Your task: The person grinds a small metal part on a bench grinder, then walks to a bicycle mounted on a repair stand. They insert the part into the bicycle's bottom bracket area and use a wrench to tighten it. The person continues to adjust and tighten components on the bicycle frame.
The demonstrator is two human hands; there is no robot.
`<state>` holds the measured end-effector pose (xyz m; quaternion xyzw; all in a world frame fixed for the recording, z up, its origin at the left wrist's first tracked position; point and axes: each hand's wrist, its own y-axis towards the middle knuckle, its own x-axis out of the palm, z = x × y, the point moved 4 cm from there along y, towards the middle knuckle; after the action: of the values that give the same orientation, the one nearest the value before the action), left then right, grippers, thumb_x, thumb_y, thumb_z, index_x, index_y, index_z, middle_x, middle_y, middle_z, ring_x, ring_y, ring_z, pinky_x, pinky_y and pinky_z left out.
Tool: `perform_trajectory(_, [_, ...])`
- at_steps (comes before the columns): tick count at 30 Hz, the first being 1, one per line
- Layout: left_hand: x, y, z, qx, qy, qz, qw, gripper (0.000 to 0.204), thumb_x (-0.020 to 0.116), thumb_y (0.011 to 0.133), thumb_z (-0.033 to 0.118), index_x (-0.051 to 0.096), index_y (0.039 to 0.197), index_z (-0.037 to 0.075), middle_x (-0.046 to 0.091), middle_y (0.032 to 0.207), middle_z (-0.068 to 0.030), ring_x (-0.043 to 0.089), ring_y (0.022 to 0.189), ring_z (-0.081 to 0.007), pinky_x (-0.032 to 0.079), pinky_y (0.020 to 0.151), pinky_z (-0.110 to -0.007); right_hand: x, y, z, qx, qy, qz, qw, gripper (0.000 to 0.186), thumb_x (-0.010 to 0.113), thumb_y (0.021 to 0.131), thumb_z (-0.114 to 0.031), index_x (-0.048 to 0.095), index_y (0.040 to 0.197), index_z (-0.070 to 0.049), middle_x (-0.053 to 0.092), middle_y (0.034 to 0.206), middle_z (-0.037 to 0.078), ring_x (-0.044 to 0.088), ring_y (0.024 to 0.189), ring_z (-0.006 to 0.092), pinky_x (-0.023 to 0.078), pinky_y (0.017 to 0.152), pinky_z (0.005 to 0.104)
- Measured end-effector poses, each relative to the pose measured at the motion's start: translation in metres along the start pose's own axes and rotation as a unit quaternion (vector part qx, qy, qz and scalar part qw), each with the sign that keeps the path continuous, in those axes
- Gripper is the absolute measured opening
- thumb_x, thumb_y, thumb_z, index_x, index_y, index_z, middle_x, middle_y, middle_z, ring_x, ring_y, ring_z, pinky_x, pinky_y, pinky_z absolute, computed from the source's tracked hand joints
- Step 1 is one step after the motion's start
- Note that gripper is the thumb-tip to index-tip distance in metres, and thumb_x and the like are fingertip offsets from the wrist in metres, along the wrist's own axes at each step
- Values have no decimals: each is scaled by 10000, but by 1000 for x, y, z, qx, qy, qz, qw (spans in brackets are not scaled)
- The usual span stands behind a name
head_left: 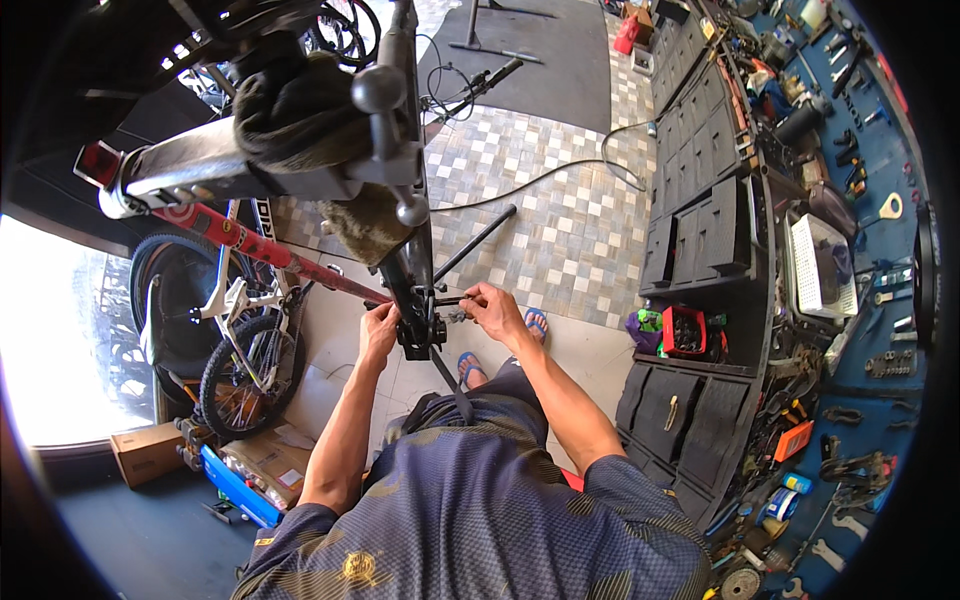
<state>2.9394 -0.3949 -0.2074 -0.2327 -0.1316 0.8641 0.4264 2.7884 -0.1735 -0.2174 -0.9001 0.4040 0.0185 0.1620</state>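
Note:
In front of me a dark bicycle frame [424, 232] hangs on a repair stand's silver clamp arm [190, 160], with dark cloth [290, 115] bundled about the clamp. My left hand [378, 332] is at the left side of the frame's lower end [418, 340], fingers closed; what they grip is hidden. On the other side, my right hand [492, 312] pinches a thin dark rod-like tool [450, 300] pointing left at the frame. Its exact kind is too small to tell. Just below the rod is a small greyish metal part [456, 316].
A red tube [270, 250] slants down to the frame from the left. Beyond it stands a white bicycle [245, 310]. Black drawers [690, 235] and a blue tool board [870, 350] line the right. A black cable [530, 185] crosses the tiled floor [560, 250].

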Motion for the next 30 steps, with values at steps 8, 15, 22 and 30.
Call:
perform_trajectory(8, [8,-3,8,-18,66,40,997,304,724,972,280,746,850,3,670,724,-15,592,650,-91,450,572,-304,-3,-7,-3,-36,-32,9,999,309,788,940,-229,666,1125,-14,774,907,137,755,831,230,566,733,341])
perform_trajectory(15, [12,-14,16,-21,27,52,998,396,728,1011,387,701,875,16,653,757,-8,565,672,-90,448,590,-321,-6,-2,-1,-101,-2,-9,995,321,766,968,-272,672,1120,-6,770,928,154,757,855,249,574,743,366])
perform_trajectory(22, [8,-14,13,-17,46,69,996,392,709,1023,373,708,935,-9,677,777,-17,566,705,-94,464,623,-322,-10,12,-1,-87,-99,-89,987,448,675,1011,-458,689,1061,-13,726,825,195,715,764,367,547,700,439])
perform_trajectory(30, [3,-13,5,3,60,76,995,388,734,1014,371,705,999,-15,666,839,-27,576,769,-109,484,685,-339,-13,18,-2,-133,-71,-106,983,435,703,990,-456,694,1033,-23,729,821,173,716,760,362,553,694,433])
